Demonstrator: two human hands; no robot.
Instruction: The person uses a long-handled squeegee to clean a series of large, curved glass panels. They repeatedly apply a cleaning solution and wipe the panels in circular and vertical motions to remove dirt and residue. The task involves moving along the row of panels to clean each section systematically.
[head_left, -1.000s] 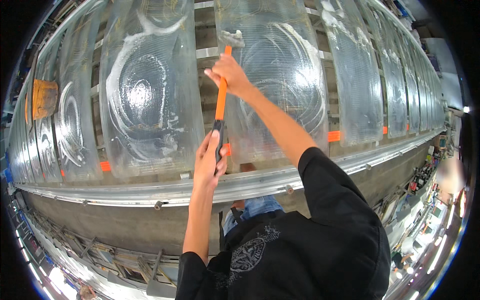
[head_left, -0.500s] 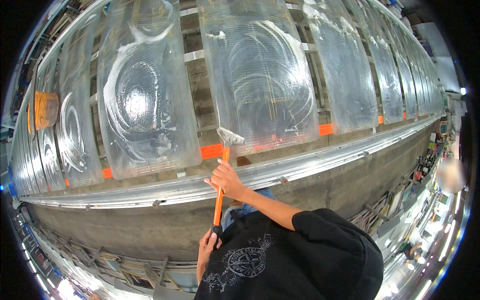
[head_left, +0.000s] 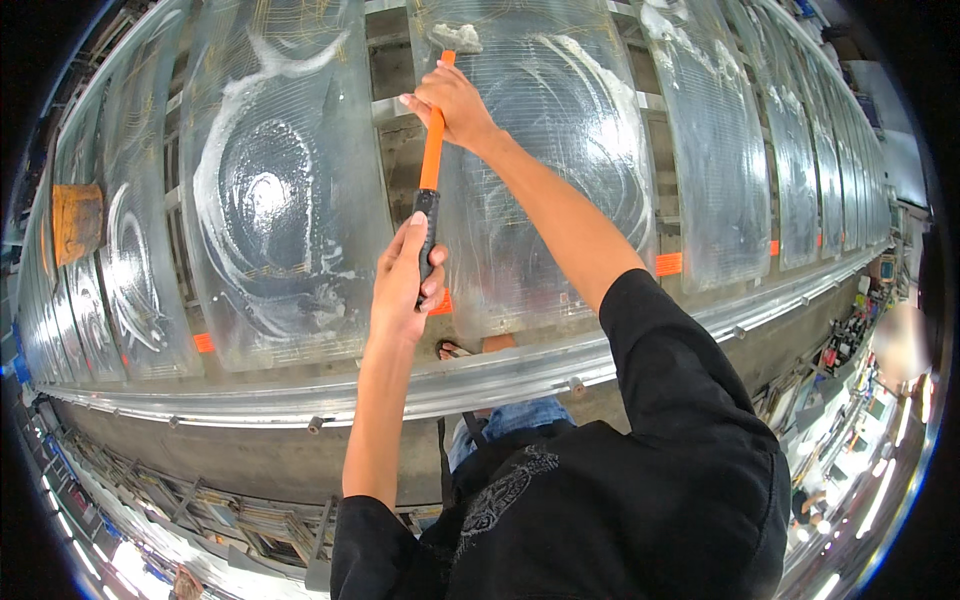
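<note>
At the left of the frame, a worn orange-yellow bucket-like container (head_left: 78,222) sits over the long row of translucent, ribbed, sheet-like panels. Right of it, in the left-centre, a broad translucent ribbed panel (head_left: 340,230) carries curved streaks of white foam (head_left: 212,170) around a bright glare. Just right of that, near the middle of the frame, the left hand (head_left: 405,275) is closed around the black grip (head_left: 427,203) of a long-handled orange scraper-like tool (head_left: 432,160), thumb lying along the grip and fingers curled round its right side. The tool slants slightly rightward up the frame, its foam-covered flat head (head_left: 456,40) at the upper centre over the central translucent panel (head_left: 530,240); whether the edge presses on the surface cannot be told. The right hand (head_left: 455,103) is wrapped around the orange shaft just below the head, its forearm running down to the black short sleeve (head_left: 655,320) right of centre. Below the left hand, a sandalled foot (head_left: 458,349) shows beside the silvery metal rail (head_left: 500,380) that crosses the frame. Farther right, an orange strip (head_left: 668,264) shows in the gap before another foam-streaked translucent panel (head_left: 715,180), with narrower panels beyond toward the right edge.
</note>
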